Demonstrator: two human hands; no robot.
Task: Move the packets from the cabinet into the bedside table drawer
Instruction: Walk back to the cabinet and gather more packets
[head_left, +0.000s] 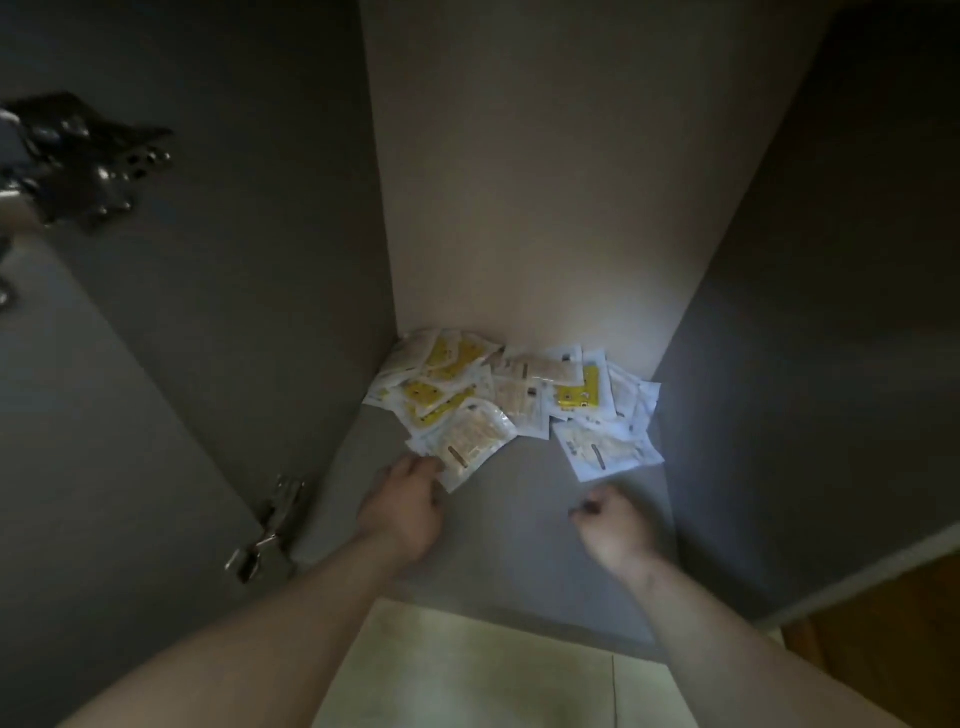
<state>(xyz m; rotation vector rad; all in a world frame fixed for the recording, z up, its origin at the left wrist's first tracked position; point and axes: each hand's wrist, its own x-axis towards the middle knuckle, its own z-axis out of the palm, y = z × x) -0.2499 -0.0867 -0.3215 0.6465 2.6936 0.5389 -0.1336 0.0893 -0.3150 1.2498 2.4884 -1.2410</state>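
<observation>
Dim cabinet shelf (519, 525), with the packets (511, 387) heaped against its back wall. They look thin, light and slick, likely to slide apart, so they are best pinched by the edges in a flat stack. My left hand (410, 501) touches a corner of the nearest packet (470, 447), though I cannot tell if it grips. My right hand (615, 525) is curled, seemingly empty.

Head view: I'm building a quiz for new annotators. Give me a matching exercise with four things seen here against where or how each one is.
Things:
1 left hand
2 right hand
3 pile of packets
4 hinge

States:
A against the back wall
B fingers curled, short of the pile
C metal, on the left side
D touching the nearest packet

Pairs: 1-D, 2-B, 3-A, 4-C
</observation>
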